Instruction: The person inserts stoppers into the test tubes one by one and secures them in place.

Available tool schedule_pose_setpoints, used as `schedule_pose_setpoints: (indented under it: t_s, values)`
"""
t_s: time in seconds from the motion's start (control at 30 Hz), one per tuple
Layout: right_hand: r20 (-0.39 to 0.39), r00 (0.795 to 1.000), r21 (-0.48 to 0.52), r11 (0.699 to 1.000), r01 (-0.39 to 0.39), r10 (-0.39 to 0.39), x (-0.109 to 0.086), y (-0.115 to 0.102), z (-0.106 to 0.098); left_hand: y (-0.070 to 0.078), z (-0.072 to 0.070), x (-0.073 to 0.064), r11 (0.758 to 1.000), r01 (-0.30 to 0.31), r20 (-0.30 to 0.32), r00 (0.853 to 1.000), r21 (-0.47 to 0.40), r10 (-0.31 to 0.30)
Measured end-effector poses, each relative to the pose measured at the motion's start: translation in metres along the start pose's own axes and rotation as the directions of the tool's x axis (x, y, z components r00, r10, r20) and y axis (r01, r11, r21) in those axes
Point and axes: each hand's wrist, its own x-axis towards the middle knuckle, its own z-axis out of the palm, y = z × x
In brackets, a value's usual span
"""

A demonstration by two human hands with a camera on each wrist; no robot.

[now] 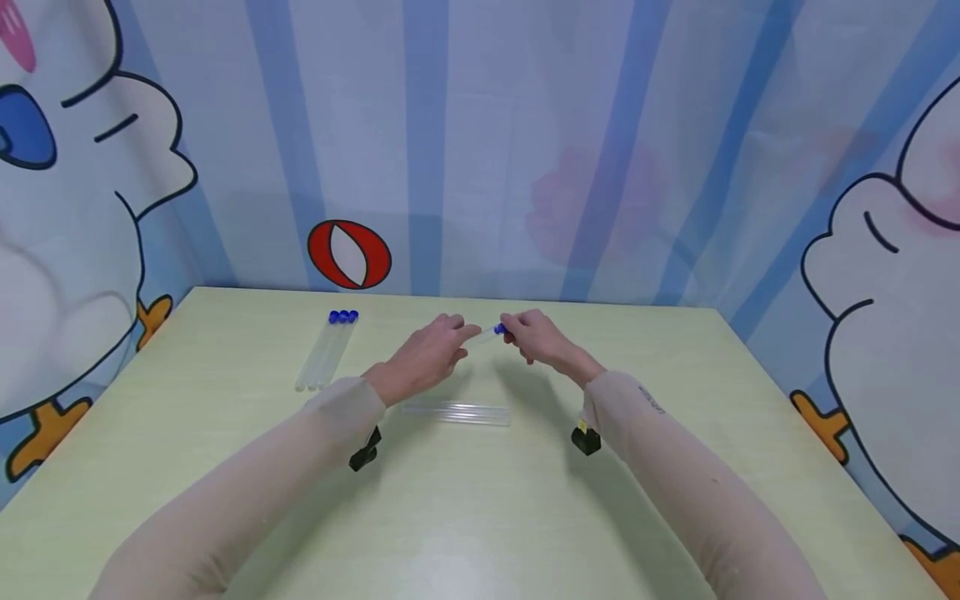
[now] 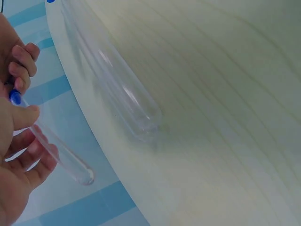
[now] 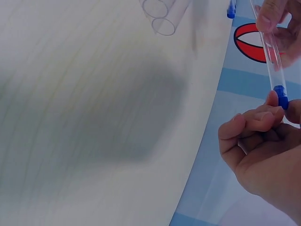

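Observation:
A clear test tube (image 2: 68,157) is held up above the table between both hands. My left hand (image 1: 429,354) grips the tube's body with thumb and fingers, its rounded end sticking out past them in the left wrist view. At the tube's mouth sits a blue cap (image 3: 281,97), and my right hand (image 1: 542,339) pinches it between thumb and fingertips. Below the hands, uncapped clear tubes (image 1: 472,413) lie side by side on the table; the right wrist view shows their open mouths.
Three tubes with blue caps (image 1: 326,354) lie side by side at the table's back left. The pale wooden table (image 1: 450,517) ends at a striped blue curtain (image 1: 480,150) with cartoon figures. Dark wrist cameras hang below both sleeves.

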Motion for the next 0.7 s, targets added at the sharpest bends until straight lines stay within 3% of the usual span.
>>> schedule_pose_setpoints:
  t_s: [0.23,0.4,0.7]
  values:
    - [-0.038,0.998,-0.034,0.998,-0.043,0.042,0.0,-0.002,-0.005,0.001,-0.003,-0.001,0.999,0.049,0.008,0.999,0.022,-0.049]
    - [-0.043,0.997,-0.072,0.995,-0.062,0.059,-0.002,0.002,-0.01,-0.008,-0.005,-0.004,0.993,0.113,-0.01,0.994,0.036,-0.113]
    - [-0.025,0.997,-0.073,0.994,-0.077,0.076,-0.007,0.017,-0.026,-0.022,-0.008,-0.011,0.985,0.168,-0.021,0.986,0.036,-0.168]
